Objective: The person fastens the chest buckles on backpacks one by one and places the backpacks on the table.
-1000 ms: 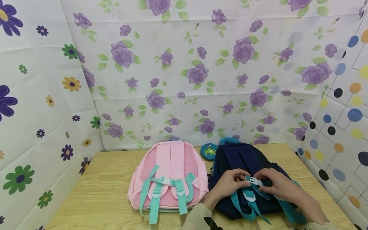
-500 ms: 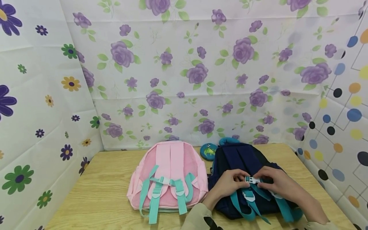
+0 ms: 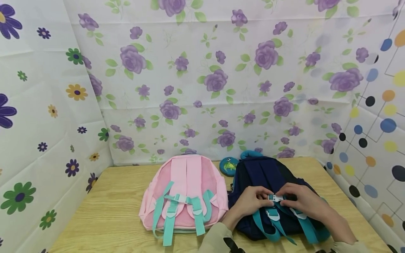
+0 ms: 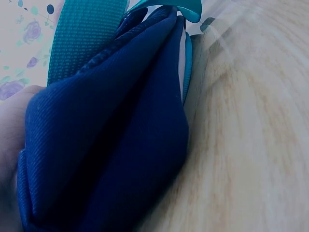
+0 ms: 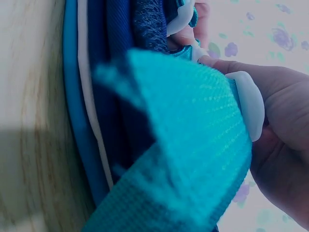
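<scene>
A navy backpack (image 3: pixel 262 172) lies on the table with its teal straps facing up. Over its middle, my left hand (image 3: pixel 248 202) pinches one end of a white plastic buckle (image 3: pixel 277 198), and my right hand (image 3: pixel 305 201) pinches the opposite end. The buckle's two halves line up close together between my fingertips. In the right wrist view, a teal strap (image 5: pixel 188 125) and a white strap adjuster (image 5: pixel 248 104) stand in front of the right hand (image 5: pixel 289 104). The backpack's navy side (image 4: pixel 125 135) hides most of the left hand in the left wrist view.
A pink backpack (image 3: pixel 186 168) with mint straps lies close on the left, its own buckle (image 3: pixel 181 199) joined. A round blue tag (image 3: pixel 228 166) sits behind, beside the navy bag. Patterned cloth walls (image 3: pixel 190 88) enclose the wooden table (image 3: pixel 104 203).
My right hand has shifted slightly left, bringing its buckle half closer to the one in my left hand. The left hand stays nearly still, and both backpacks keep their places.
</scene>
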A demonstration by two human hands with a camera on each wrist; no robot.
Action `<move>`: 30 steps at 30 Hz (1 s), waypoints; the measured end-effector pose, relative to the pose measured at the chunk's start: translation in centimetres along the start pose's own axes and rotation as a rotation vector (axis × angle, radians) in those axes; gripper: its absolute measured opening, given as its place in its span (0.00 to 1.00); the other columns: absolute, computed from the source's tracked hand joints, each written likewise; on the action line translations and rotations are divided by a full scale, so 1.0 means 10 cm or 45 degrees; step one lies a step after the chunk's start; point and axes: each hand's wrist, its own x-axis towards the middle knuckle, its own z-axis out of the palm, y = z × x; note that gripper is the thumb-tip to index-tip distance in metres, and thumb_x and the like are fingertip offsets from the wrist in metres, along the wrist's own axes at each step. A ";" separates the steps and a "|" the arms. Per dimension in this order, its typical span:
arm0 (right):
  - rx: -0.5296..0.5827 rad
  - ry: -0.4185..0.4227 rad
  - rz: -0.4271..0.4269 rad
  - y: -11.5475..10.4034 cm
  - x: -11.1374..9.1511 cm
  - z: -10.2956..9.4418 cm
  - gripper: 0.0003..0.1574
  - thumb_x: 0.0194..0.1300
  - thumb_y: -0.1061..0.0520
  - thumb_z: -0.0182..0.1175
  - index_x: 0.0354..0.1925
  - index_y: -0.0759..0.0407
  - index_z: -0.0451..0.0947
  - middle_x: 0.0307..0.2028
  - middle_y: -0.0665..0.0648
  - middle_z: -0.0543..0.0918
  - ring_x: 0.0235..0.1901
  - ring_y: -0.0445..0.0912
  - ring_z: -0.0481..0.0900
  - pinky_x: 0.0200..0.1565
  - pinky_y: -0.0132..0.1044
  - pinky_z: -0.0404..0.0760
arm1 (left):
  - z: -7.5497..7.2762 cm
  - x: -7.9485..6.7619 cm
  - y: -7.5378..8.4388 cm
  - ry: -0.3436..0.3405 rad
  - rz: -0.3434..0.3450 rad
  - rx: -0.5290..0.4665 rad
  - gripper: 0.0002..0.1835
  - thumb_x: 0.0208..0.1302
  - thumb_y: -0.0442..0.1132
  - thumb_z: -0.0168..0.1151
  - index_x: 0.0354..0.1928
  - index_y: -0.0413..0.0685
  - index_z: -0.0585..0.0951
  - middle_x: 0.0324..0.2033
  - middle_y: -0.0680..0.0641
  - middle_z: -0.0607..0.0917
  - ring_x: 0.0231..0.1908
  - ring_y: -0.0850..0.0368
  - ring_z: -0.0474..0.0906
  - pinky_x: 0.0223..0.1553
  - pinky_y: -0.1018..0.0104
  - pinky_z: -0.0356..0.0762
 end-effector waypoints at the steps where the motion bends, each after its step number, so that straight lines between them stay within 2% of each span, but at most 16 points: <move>1: 0.004 0.001 -0.001 0.00 0.00 0.00 0.12 0.63 0.53 0.68 0.46 0.43 0.83 0.42 0.42 0.83 0.38 0.33 0.80 0.35 0.32 0.80 | 0.00 0.00 0.00 0.001 -0.001 -0.002 0.13 0.60 0.44 0.72 0.47 0.56 0.87 0.30 0.61 0.83 0.26 0.73 0.76 0.32 0.78 0.75; 9: 0.017 0.022 0.043 0.01 -0.01 0.04 0.12 0.63 0.51 0.68 0.46 0.42 0.83 0.41 0.41 0.83 0.38 0.32 0.79 0.35 0.31 0.79 | 0.03 0.01 0.01 0.005 -0.021 -0.024 0.13 0.59 0.44 0.73 0.46 0.55 0.87 0.29 0.62 0.84 0.25 0.73 0.76 0.31 0.77 0.76; 17: 0.059 0.037 -0.020 0.08 -0.02 0.06 0.13 0.62 0.52 0.69 0.46 0.43 0.81 0.42 0.42 0.82 0.37 0.32 0.78 0.35 0.32 0.80 | 0.02 0.01 0.00 -0.032 -0.020 0.002 0.14 0.61 0.45 0.71 0.49 0.57 0.85 0.30 0.62 0.84 0.25 0.72 0.75 0.30 0.77 0.74; 23: 0.078 0.027 -0.038 0.10 -0.03 0.06 0.15 0.62 0.52 0.69 0.48 0.43 0.80 0.43 0.42 0.82 0.36 0.31 0.78 0.36 0.33 0.81 | -0.08 -0.01 0.08 -0.083 0.000 0.066 0.17 0.64 0.48 0.69 0.53 0.55 0.83 0.34 0.62 0.84 0.27 0.72 0.75 0.31 0.77 0.75; 30: 0.117 0.014 -0.071 0.09 -0.03 0.00 0.14 0.64 0.54 0.67 0.49 0.47 0.81 0.43 0.45 0.83 0.39 0.35 0.81 0.39 0.32 0.82 | -0.19 -0.11 0.14 -0.040 0.098 0.222 0.16 0.68 0.51 0.64 0.54 0.55 0.83 0.38 0.61 0.83 0.31 0.74 0.74 0.36 0.79 0.74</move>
